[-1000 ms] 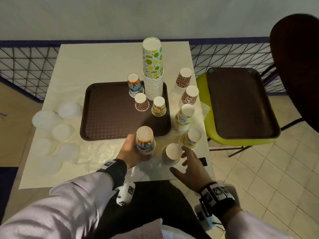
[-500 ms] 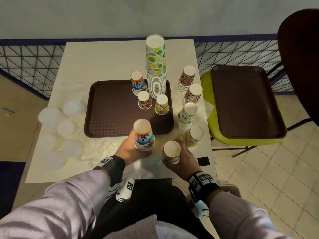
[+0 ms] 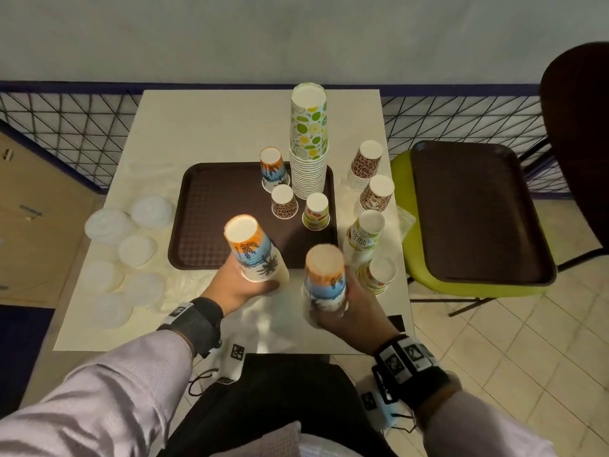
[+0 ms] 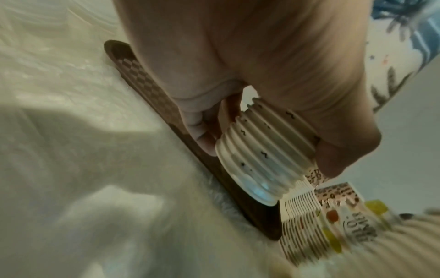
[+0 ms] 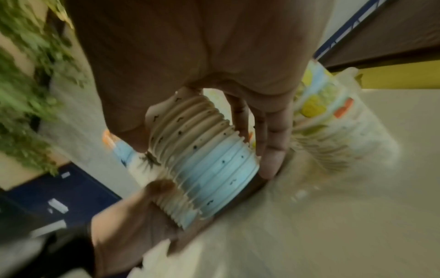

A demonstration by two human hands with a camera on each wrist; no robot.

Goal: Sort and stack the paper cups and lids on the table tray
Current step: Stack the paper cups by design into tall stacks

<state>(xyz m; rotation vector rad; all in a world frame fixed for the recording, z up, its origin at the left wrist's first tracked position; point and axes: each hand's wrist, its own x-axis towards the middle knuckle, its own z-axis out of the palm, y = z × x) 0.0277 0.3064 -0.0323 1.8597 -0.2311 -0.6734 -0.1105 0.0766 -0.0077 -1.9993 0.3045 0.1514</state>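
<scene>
My left hand [image 3: 245, 285] grips an upside-down stack of palm-tree cups [image 3: 252, 249] above the near edge of the brown tray [image 3: 224, 212]; in the left wrist view its fingers curl round the stacked rims [image 4: 264, 156]. My right hand [image 3: 349, 301] holds a second palm-tree cup stack [image 3: 324, 278], lifted off the table, fingers and thumb round its rims [image 5: 202, 163]. On the tray stand a tall green-lemon cup stack [image 3: 309, 140], a palm-tree cup [image 3: 273, 168], a leopard cup [image 3: 284, 202] and a fruit-print cup [image 3: 316, 211].
Right of the tray stand two leopard cup stacks [image 3: 365, 166], a yellow-print stack [image 3: 364, 237] and a fruit-print stack [image 3: 379, 275]. Several translucent lids [image 3: 136, 250] lie at the table's left. A second brown tray [image 3: 478, 212] rests on a green chair; a dark chair back [image 3: 580, 127] stands right.
My right hand reached the cup stack by the table's front edge, closed round it and lifted it. My left hand raised its stack a little and tilted it left.
</scene>
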